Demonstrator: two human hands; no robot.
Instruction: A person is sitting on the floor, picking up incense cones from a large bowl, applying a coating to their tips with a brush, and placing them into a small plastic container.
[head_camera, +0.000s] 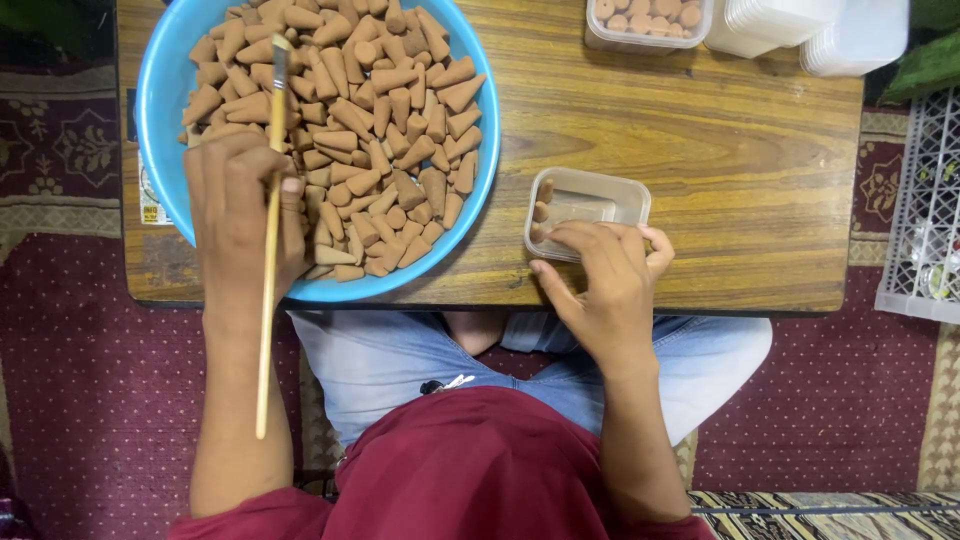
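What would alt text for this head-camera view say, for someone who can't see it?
Seen from above, a person's right hand rests on a small clear box holding a few brown cones, while the left hand holds a thin brush over a blue bowl heaped with cones on a wooden table.

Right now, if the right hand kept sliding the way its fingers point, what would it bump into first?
The right hand points up and left, fingertips already at the near rim of the small clear box. It would probably meet the few cones standing inside first, though depth is hard to judge.
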